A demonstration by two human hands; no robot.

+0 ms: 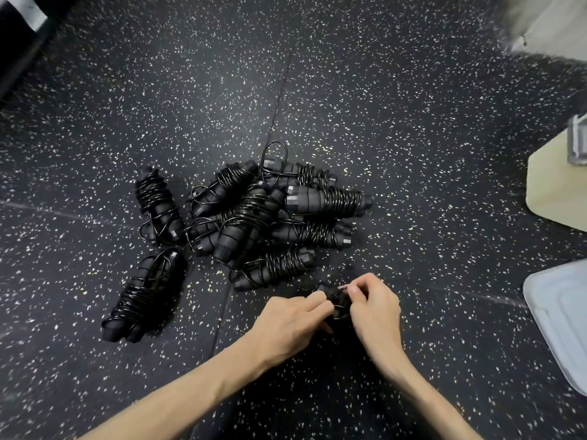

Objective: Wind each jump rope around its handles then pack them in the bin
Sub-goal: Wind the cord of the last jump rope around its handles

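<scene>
Both hands hold one black jump rope (pixel 337 300) just above the speckled floor, low and right of centre. My left hand (pixel 292 325) grips its handles from the left, while my right hand (pixel 373 308) pinches the wound cord on top. Most of this rope is hidden between the hands. Beyond them lies a pile of several wound black jump ropes (pixel 273 211). Two more wound ropes lie apart on the left, one upright (pixel 158 206) and one nearer me (pixel 146 293).
The grey lid or rim of a plastic bin (pixel 559 315) shows at the right edge. A pale wooden board (pixel 556 192) with a grey metal part lies farther back on the right. A black object (pixel 19 36) fills the top left corner.
</scene>
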